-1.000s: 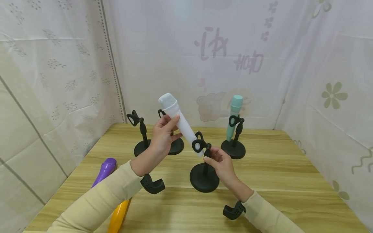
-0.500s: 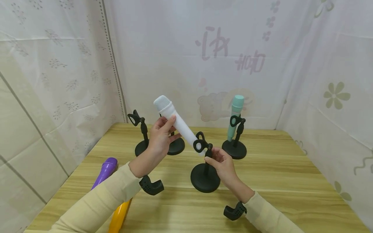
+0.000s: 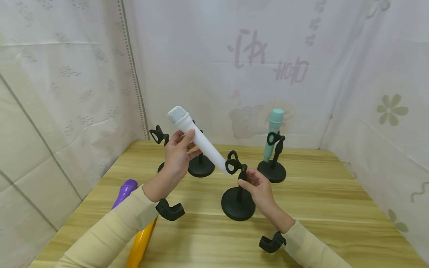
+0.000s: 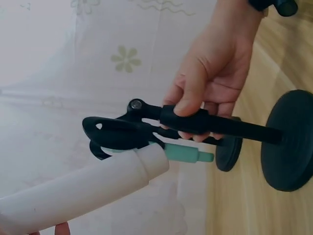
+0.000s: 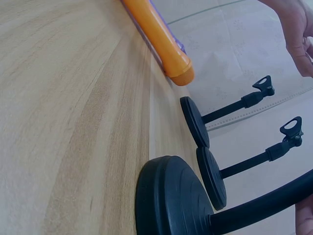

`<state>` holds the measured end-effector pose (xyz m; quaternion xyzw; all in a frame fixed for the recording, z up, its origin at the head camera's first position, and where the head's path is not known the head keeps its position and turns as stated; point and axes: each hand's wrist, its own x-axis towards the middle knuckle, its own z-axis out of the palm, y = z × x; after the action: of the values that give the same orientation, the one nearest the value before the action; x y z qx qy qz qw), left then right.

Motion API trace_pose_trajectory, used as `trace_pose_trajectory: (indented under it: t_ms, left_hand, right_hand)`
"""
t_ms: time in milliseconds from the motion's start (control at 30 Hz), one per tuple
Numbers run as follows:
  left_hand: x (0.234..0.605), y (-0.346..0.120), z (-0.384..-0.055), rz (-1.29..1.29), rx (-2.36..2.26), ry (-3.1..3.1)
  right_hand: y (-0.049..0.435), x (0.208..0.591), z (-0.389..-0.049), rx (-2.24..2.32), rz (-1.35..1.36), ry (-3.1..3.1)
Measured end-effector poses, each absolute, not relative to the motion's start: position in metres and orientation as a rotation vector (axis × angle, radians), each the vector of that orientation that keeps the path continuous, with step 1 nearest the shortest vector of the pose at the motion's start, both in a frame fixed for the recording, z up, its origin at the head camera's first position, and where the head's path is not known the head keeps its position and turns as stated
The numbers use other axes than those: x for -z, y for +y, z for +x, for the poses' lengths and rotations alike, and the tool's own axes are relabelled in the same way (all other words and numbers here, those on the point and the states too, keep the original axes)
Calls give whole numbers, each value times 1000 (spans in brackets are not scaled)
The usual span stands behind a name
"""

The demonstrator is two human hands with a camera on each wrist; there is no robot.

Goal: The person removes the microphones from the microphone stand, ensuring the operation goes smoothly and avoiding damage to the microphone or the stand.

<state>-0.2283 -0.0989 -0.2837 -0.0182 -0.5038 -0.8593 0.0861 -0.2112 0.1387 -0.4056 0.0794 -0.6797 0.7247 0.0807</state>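
My left hand [image 3: 177, 156] holds a white microphone [image 3: 206, 149] in the air, tilted with its mesh head up to the left. Its tail end comes right up to the clip [image 3: 234, 163] of a black microphone stand [image 3: 238, 204], overlapping the clip in the left wrist view. With thumb and fingers, my right hand [image 3: 261, 190] grips that stand's post just below the clip; the thumb lies along the collar [image 4: 183, 120] in the left wrist view. The stand's round base [image 5: 171, 200] shows large in the right wrist view.
Behind on the right, a teal microphone [image 3: 275, 121] sits in another stand [image 3: 272, 172]. Two more stands, one at back centre [image 3: 201, 168] and one further left [image 3: 160, 134], have bare clips. A purple microphone [image 3: 126, 190] and an orange microphone [image 3: 141, 243] lie at the left.
My left hand has moved left, drawing the white microphone's tail back from behind the clip to its left side. My right hand keeps its grip on the stand.
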Motion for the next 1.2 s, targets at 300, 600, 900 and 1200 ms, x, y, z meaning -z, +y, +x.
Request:
trace_pose_trajectory:
  t_ms: [300,600,900,1200]
  left_hand:
    - [286,-101,-225,-6,2575,-1577]
    - [292,-105,-225,56,2582,-1664]
    - [297,-107,-225,51,2620,-1725]
    - [303,-108,-223,17,2652,-1822]
  right_hand:
    - [140,403,-210,-2170,228,-2050]
    - [140,402,-210,-2188,218,-2054]
    - [143,401,-211,-2203,160,-2083]
    - [143,401,-211,-2205,163,-2082]
